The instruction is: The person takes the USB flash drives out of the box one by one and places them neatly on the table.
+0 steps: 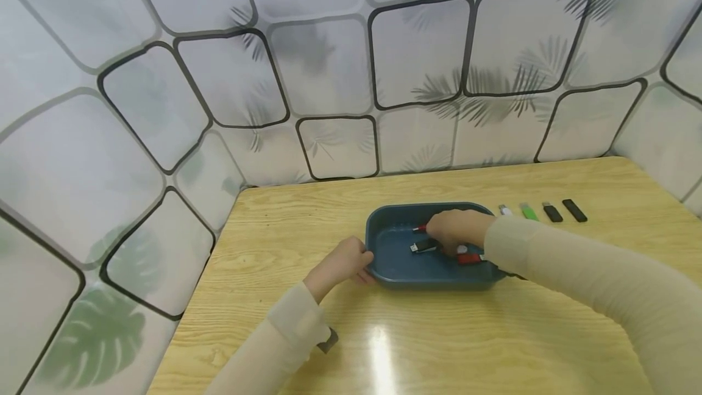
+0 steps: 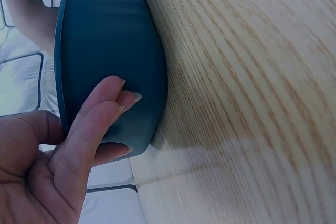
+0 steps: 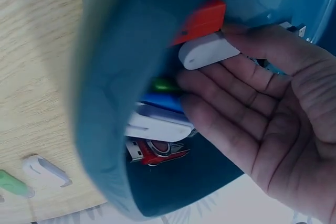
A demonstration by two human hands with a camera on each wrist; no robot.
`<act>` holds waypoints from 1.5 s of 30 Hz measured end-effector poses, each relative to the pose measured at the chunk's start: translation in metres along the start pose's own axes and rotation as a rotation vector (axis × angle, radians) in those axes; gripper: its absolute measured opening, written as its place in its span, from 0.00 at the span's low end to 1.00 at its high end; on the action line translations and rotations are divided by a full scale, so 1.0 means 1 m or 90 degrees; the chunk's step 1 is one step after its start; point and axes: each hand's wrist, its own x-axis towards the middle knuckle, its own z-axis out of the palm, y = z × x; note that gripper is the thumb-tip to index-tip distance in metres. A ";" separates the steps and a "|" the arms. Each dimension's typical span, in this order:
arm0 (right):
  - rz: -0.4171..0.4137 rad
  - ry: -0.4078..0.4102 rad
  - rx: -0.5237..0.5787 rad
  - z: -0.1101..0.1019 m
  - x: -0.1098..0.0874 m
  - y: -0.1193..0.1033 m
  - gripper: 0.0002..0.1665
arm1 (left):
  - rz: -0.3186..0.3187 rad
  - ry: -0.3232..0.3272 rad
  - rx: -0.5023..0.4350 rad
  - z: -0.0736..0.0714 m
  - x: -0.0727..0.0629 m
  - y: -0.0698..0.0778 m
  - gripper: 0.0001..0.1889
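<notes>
A dark blue plastic bin (image 1: 433,284) sits on the table with several USB sticks in it. My left hand (image 1: 345,258) grips its left end, thumb at the rim and fingers against the outer wall (image 2: 113,40). Down inside the bin, my right hand (image 1: 457,227) pinches a white USB stick (image 3: 207,51) between thumb and fingers. Right beside that stick is a red one (image 3: 202,22). Green (image 3: 164,84), blue (image 3: 163,101) and white sticks lie near the fingertips, with a red swivel stick (image 3: 157,150) beyond. A black stick (image 1: 423,245) lies left of the hand.
Right of the bin, a row of USB sticks lies on the wooden table (image 1: 285,224): white (image 1: 505,209), green (image 1: 529,212), black (image 1: 552,212) and another black one (image 1: 574,210). Patterned walls (image 1: 329,66) stand behind and to the left of the table.
</notes>
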 end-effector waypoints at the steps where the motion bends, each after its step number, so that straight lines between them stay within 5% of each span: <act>1: 0.001 -0.003 0.003 0.000 -0.001 0.000 0.09 | -0.001 0.000 0.000 0.000 0.000 0.000 0.14; 19: -0.005 -0.031 0.031 -0.023 -0.015 0.012 0.07 | -0.006 0.001 0.002 0.002 0.002 0.000 0.14; 25: -0.010 -0.001 0.003 -0.030 -0.019 0.019 0.13 | -0.007 -0.001 0.007 0.002 0.002 0.000 0.14; 45: 0.004 0.088 0.100 -0.031 -0.068 0.093 0.23 | -0.015 0.004 0.015 0.002 0.002 0.001 0.15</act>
